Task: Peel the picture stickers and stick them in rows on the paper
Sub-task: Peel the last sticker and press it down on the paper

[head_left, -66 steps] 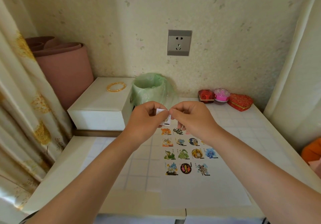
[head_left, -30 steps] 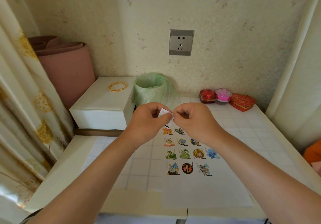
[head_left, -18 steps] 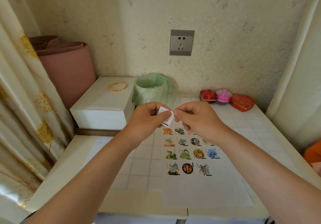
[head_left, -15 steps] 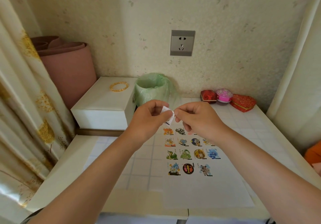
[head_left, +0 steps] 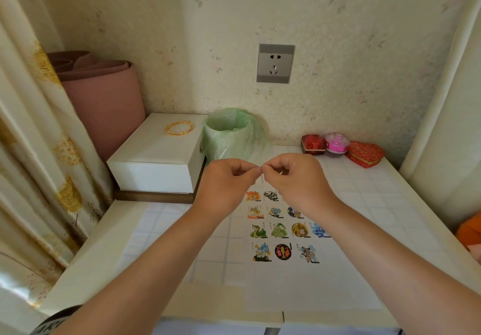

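Observation:
A white paper sheet lies on the tiled table, with several picture stickers stuck on it in rows. My left hand and my right hand hover above the sheet's far end. Their thumbs and forefingers are pinched together tip to tip. Between the fingertips only a thin white sliver of a small sticker piece shows; the rest is hidden by my fingers. My right wrist covers part of the top sticker rows.
A bin lined with a green bag stands just behind my hands. Left of it is a white box with a gold bracelet. Small red and pink gift boxes sit at the back right. A curtain hangs at left.
The small white sticker piece, plainly visible between my fingertips before, is now almost hidden as the fingertips of both hands close together. The hands stay over the same spot.

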A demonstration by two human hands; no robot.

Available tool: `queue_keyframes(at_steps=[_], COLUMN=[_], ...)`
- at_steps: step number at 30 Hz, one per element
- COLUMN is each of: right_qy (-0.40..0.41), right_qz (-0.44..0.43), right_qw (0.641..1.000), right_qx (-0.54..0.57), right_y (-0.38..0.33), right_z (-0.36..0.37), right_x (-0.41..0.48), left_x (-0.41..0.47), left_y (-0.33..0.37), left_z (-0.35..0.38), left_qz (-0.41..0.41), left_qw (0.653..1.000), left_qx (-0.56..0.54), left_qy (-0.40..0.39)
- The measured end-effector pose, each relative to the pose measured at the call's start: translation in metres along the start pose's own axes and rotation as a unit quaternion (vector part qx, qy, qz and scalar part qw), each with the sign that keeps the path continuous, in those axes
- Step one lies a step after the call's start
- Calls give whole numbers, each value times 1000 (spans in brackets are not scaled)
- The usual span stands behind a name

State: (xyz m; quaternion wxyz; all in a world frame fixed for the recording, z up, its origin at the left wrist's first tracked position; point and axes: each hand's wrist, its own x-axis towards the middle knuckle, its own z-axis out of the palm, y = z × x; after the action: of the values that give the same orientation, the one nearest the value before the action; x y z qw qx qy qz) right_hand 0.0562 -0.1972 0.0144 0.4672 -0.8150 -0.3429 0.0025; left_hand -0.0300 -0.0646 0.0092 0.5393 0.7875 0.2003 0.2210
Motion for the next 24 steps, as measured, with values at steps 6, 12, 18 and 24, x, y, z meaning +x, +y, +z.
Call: queue_keyframes(at_steps=[6,12,18,24], right_qy=[6,3,8,-1], right_qz=[-4,8,-8,-5], right_qw=[1000,999,1000,1000], right_qx=[-6,37,7,13], right_y=[1,-4,-2,-2], right_z=[5,3,7,7], right_x=[1,-1,-1,-1], left_x=[1,1,1,1], left_y=[-1,5,3,-1], left_z=[-1,-6,-6,-4], left_qz=[-11,-25,-27,-27], left_qw=[1000,1000,1000,1000], left_qx=[24,-11,7,0], left_qy=[2,-6,-3,-4])
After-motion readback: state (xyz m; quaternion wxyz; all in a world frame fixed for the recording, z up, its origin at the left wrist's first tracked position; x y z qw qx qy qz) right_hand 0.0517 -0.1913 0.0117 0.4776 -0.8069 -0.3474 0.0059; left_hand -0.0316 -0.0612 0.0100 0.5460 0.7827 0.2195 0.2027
